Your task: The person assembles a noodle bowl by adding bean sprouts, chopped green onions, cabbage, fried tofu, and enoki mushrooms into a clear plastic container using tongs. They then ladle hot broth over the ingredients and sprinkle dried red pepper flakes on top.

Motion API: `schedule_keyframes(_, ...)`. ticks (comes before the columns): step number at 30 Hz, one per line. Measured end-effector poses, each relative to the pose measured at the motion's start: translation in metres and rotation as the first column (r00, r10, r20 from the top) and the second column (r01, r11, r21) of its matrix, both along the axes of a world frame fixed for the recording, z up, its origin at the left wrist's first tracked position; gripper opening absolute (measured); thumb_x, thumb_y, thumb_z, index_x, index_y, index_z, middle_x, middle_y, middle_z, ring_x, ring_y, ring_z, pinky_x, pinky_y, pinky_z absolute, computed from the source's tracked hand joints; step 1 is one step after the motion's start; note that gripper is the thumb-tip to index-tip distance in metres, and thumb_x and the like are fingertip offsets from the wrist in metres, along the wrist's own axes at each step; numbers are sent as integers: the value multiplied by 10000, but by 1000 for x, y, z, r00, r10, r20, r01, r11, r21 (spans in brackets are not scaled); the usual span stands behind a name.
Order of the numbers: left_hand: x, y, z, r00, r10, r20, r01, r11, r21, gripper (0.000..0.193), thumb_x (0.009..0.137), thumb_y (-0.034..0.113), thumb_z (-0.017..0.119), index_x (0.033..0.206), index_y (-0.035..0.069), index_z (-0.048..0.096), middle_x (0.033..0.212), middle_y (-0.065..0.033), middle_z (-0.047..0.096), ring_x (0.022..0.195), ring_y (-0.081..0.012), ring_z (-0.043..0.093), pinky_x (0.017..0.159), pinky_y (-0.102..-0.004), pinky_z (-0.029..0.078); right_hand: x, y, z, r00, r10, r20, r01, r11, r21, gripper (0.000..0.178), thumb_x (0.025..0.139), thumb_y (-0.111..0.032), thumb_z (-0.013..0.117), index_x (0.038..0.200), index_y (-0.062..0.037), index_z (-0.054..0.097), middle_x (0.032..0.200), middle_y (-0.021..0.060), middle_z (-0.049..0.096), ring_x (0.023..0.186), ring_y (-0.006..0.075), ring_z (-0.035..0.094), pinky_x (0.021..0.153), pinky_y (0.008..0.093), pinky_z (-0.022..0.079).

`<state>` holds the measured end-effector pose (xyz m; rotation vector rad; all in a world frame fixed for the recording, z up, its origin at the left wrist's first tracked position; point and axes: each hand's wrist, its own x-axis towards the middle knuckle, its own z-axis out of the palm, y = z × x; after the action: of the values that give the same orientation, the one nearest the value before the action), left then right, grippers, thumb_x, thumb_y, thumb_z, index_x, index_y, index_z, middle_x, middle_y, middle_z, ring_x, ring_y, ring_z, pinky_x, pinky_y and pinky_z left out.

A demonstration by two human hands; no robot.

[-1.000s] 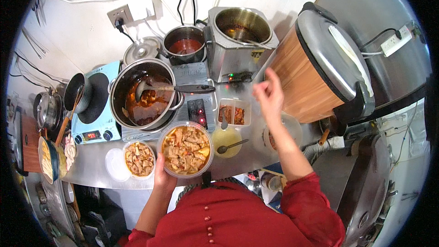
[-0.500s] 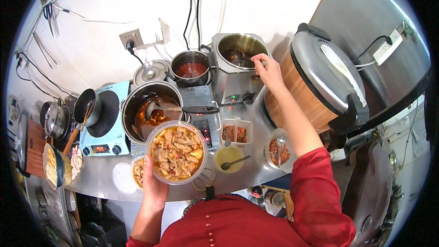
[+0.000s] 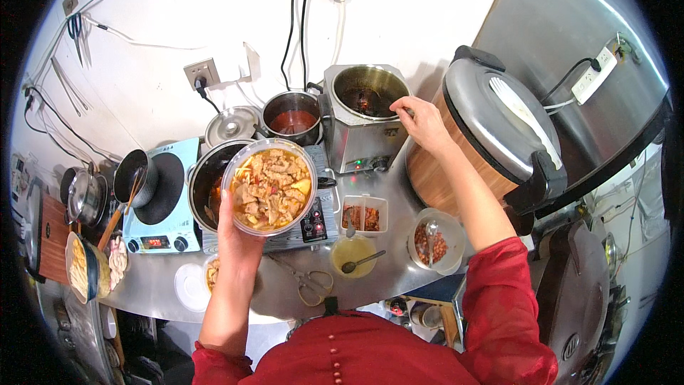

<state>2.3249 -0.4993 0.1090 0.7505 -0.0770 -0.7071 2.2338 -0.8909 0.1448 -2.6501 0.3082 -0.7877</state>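
Note:
My left hand point(image 3: 239, 239) is wrapped around a round clear plastic tub point(image 3: 311, 203). Chunks of meat, yellow pieces and reddish broth point(image 3: 274, 189) fill it. The tub hangs over the near right side of a large steel pot point(image 3: 201, 203), hiding much of that pot. My right hand point(image 3: 422, 122) is closed at the rim of a square steel cooker with a round well point(image 3: 340, 110). Its fingers pinch the end of a ladle handle point(image 3: 408, 110); the ladle's bowl is hard to make out in the dark liquid. A smaller pot of red sauce point(image 3: 292, 122) stands left of the cooker.
A wood-patterned rice cooker point(image 3: 445, 157) with a white paddle point(image 3: 524, 117) stands right. Nearer are a divided chili container point(image 3: 365, 214), a bowl of peanuts point(image 3: 429, 242), a yellowish bowl with a spoon point(image 3: 353, 257) and scissors point(image 3: 310, 289). A blue induction cooker point(image 3: 160, 192) sits left.
My left hand has carried the tub farther forward over the large pot, covering the ladle there and exposing the scissors. The ladle in the square cooker shows less than before.

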Motion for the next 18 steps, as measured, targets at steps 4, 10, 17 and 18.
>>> schedule_keyframes(4, 8, -17, 5, 999, -4, 34, 1, 998, 69, 719, 941, 630, 530, 1452, 129, 454, 1367, -71, 589, 1185, -223, 616, 800, -364, 569, 1, -7, -6, 993, -113, -42, 121, 951, 286, 149, 972, -124, 592, 1031, -26, 687, 788, 57, 675, 650, 136, 638, 605, 293, 516)
schedule_keyframes(10, 24, -37, -2, 991, -88, 98, 88, 996, 1, 753, 929, 642, 542, 1458, 118, 430, 1372, -109, 575, 1172, -260, 629, 749, -370, 596, -6, -14, 5, 968, -240, 77, 152, 800, 580, 185, 962, -174, 607, 1023, -37, 716, 690, 20, 645, 565, 81, 598, 529, 257, 489)
schedule_keyframes(17, 32, -58, -19, 996, -71, 60, 69, 997, 36, 812, 914, 678, 539, 1474, 107, 398, 1426, -128, 527, 1200, -283, 623, 802, -399, 637, -28, -1, 54, 955, -187, 231, -44, 681, 731, 178, 984, -157, 602, 1071, -30, 693, 751, 38, 666, 586, 85, 595, 491, 218, 444)
schedule_keyframes(18, 33, -58, -21, 995, -79, 57, 76, 996, 53, 807, 915, 687, 530, 1476, 121, 402, 1417, -113, 540, 1211, -261, 618, 817, -396, 631, -33, 6, 62, 950, -194, 246, -61, 656, 752, 180, 982, -158, 606, 1071, -28, 693, 756, 39, 671, 587, 87, 600, 491, 217, 441)
